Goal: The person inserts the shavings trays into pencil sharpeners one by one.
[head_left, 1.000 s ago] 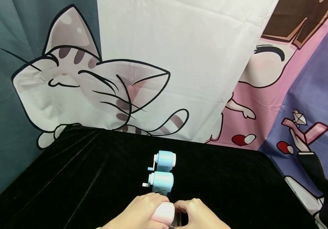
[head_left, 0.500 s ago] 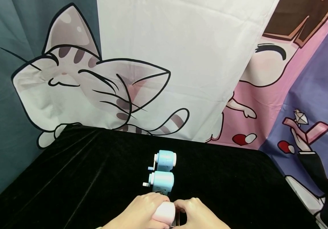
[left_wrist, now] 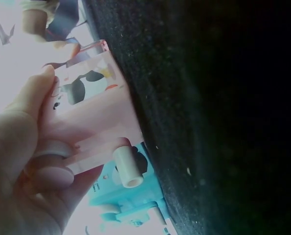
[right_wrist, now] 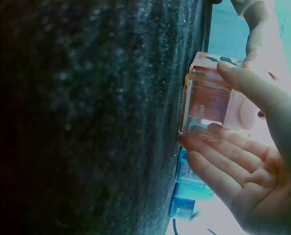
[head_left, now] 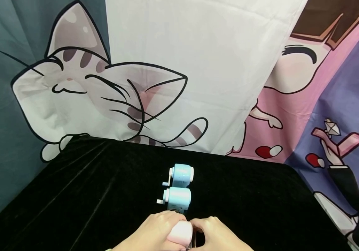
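A pink crank pencil sharpener [head_left: 180, 233] stands on the black cloth, close to the person. My left hand [head_left: 154, 233] grips its pink body from the left; in the left wrist view the fingers wrap the back, near the crank handle [left_wrist: 127, 166]. At its other side, my right hand [head_left: 218, 236] pinches the clear shavings drawer [right_wrist: 206, 100], thumb on one side and fingers on the other. The drawer sits at the sharpener's end; whether it is fully seated cannot be told. The hands hide most of the lower body in the head view.
Two blue crank sharpeners stand in line beyond the pink one: a nearer one [head_left: 178, 198] and a farther one [head_left: 182, 174], cranks to the left. Black velvet cloth [head_left: 104, 195] covers the table. A printed cartoon curtain [head_left: 223, 69] hangs behind it.
The head view has shifted very slightly. Both hands keep their hold on the pink pencil sharpener and its drawer, with no clear movement.
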`<state>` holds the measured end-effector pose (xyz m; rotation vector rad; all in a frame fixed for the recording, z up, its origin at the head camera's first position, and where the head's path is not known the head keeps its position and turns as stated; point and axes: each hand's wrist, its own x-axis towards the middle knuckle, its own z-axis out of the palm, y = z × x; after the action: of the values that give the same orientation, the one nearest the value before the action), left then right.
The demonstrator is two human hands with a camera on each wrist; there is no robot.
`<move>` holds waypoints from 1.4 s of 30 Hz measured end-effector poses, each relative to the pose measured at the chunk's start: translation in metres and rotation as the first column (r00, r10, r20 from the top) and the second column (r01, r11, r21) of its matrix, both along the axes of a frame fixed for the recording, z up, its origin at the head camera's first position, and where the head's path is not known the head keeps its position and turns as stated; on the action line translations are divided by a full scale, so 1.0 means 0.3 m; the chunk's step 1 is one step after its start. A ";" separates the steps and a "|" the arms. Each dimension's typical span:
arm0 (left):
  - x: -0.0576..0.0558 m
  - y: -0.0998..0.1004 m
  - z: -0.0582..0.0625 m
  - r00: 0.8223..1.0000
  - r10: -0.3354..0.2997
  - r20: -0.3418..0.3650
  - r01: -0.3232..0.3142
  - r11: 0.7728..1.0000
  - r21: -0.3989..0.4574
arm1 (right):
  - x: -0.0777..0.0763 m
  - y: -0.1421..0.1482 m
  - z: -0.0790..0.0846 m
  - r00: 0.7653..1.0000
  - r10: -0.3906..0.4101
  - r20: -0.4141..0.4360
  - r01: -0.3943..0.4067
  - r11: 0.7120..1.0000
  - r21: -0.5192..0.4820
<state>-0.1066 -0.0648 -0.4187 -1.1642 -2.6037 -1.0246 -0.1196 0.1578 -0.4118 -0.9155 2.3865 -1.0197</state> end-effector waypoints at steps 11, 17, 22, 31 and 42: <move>0.000 -0.001 0.006 0.998 0.008 0.056 -0.007 1.000 -0.016 | 0.002 0.030 0.011 0.999 -0.035 0.022 0.034 0.999 0.036; 0.002 -0.003 0.009 0.998 0.011 0.054 -0.011 1.000 -0.007 | 0.003 0.031 -0.003 1.000 -0.024 0.005 0.024 1.000 0.010; 0.000 0.000 0.015 0.998 -0.002 0.070 0.003 1.000 -0.010 | 0.002 0.029 -0.009 1.000 -0.028 0.006 0.028 1.000 0.006; 0.006 0.002 0.011 0.994 0.008 0.112 -0.008 1.000 0.003 | 0.009 0.020 -0.006 0.997 -0.045 0.061 0.046 0.999 -0.012; 0.007 0.002 0.013 0.995 0.007 0.095 -0.008 1.000 0.009 | 0.010 0.017 -0.014 0.996 -0.030 0.082 0.034 0.998 -0.049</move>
<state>-0.1045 -0.0642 -0.4149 -1.1288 -2.6694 -1.1165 -0.1166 0.1630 -0.4159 -0.8396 2.3252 -1.1120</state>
